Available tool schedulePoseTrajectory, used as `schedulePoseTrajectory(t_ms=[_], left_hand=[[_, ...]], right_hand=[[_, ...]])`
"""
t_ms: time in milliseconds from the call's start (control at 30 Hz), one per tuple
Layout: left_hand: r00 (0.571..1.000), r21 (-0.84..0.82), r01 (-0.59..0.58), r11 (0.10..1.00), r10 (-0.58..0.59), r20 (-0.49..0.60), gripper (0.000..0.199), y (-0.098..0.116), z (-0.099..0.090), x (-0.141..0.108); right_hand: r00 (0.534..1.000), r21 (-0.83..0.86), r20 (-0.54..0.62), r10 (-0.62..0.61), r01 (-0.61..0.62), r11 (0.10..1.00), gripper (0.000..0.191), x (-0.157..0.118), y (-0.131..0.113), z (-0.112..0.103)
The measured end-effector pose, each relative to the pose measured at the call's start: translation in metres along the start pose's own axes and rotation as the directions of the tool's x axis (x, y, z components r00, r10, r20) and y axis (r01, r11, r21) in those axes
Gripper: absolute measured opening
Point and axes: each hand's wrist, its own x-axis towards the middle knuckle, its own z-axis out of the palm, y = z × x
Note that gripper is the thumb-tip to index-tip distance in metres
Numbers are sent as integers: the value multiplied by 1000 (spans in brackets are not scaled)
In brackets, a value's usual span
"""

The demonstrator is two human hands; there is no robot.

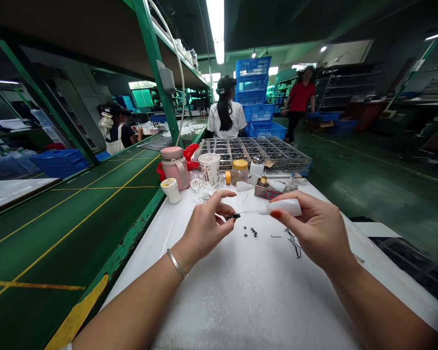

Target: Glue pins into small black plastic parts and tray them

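My left hand [204, 224] pinches a small black part [235, 216] between thumb and fingertips above the white table [237, 301]. Across from it, my right hand [314, 221] grips a white squeeze bottle [290, 207] lying nearly level. The bottle's thin translucent nozzle [251, 211] points left, its tip close to the black part; whether they touch I cannot tell. Below and between the hands lie several small black rings [253, 232]. Thin black bent pins [295, 245] are scattered under my right hand, with one single pin [276, 236] apart from them.
Beyond my hands stand a pink flask [175, 167], a paper cup [209, 169], a yellow-lidded jar [239, 172] and a small patterned box [264, 188]. Divided trays [255, 151] of black parts fill the back. A green conveyor belt [95, 209] runs along the left. Co-workers are farther off.
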Motion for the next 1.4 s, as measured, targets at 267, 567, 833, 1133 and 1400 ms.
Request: schedulePoseTrajectory(t_ms=[267,567,833,1133,1400], left_hand=[[1000,-1,-5,1000,5,-3,44,-1,1,0],[1000,-10,-18,1000,18,-21,46,-2,1,0],[1000,-38,7,999,-8,-15,45,-2,1,-1],[967,-468,255,846,-216,136,53,-1,4,4],[966,-600,257,757,-218,139,68,3,12,0]], right_hand=[[1000,0,-16,-11,11,1000,25,0,0,1],[998,-11,-41,-49,49,999,23,-1,1,1],[996,112,-91,20,-9,994,26,1,3,1],[915,705,215,341,-388,594,42,9,15,16],[886,478,411,215,-410,777,29,-4,13,46]])
